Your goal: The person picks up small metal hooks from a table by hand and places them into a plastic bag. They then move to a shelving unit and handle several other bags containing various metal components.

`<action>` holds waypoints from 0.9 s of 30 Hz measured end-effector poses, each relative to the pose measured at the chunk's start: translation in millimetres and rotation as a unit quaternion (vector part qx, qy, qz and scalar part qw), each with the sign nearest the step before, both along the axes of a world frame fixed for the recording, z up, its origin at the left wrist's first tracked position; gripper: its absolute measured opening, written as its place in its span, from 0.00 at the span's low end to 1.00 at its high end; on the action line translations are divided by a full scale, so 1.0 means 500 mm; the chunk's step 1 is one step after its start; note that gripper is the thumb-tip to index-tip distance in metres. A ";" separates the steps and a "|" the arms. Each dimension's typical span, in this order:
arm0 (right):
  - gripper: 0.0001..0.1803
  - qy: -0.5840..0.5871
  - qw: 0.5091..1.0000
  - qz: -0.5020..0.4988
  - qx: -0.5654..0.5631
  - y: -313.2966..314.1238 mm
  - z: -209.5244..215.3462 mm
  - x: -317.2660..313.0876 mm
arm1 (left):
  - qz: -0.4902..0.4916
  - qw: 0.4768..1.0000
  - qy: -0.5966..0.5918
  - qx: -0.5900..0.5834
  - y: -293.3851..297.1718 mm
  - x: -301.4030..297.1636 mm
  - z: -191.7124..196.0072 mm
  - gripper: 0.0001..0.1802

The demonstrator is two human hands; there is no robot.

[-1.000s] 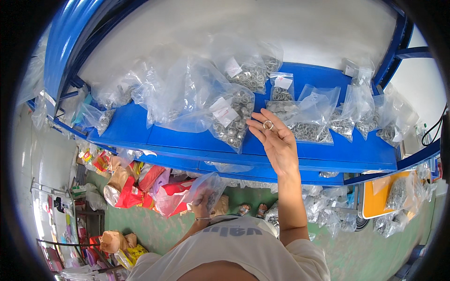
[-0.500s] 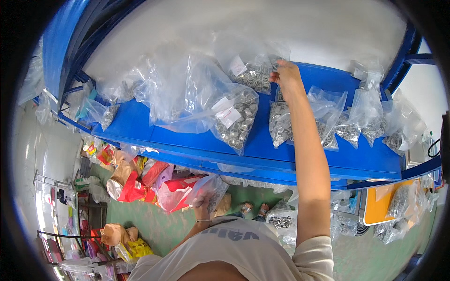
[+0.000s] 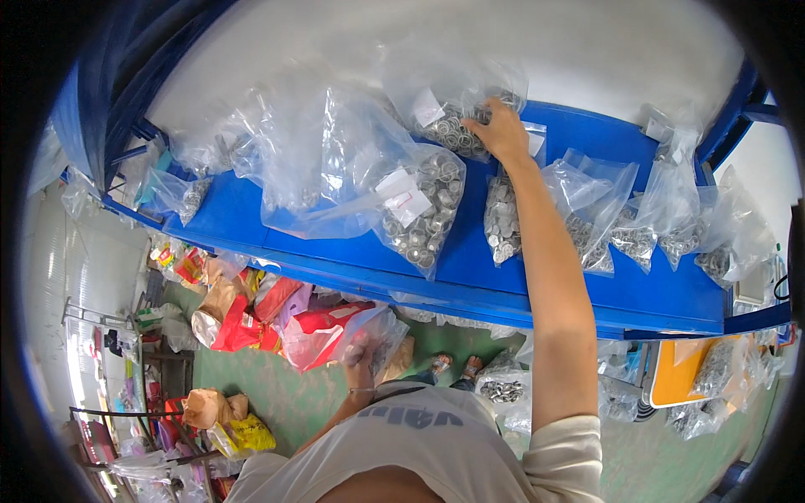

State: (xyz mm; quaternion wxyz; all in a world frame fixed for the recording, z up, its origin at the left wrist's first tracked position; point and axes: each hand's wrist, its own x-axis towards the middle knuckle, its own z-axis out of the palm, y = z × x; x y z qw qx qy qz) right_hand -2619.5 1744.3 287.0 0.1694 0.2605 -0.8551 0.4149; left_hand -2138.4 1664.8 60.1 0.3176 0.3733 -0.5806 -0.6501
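Observation:
My right hand (image 3: 503, 132) reaches to the back of the blue shelf (image 3: 470, 243), its thumb and fingers closed on the side of a clear plastic bag of metal rings (image 3: 457, 130) with a white paper slip. In front of that bag lies a larger clear bag of round metal parts (image 3: 423, 222), also with a slip. Another bag of small metal parts (image 3: 503, 222) sits beneath my right forearm. Low by my body, below the shelf edge, my left hand (image 3: 360, 369) grips a clear plastic bag (image 3: 384, 335) with greyish contents; its fingers are partly hidden.
More clear bags of metal parts (image 3: 633, 239) line the shelf's right side. Under the shelf, red and brown packages (image 3: 243, 318) pile on the green floor. A bag of metal pieces (image 3: 503, 390) stands near my feet, and an orange board (image 3: 679, 373) is at right.
My right hand has moved slightly down and left, its fingers now against the bag of rings. A small bag with a white label shows behind my wrist. My left hand stays low with its bag.

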 end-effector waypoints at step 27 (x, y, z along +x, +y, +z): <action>0.21 -0.046 0.923 0.102 0.367 0.232 0.116 0.212 | -0.032 0.998 -0.049 -0.035 0.005 -0.060 0.043 0.13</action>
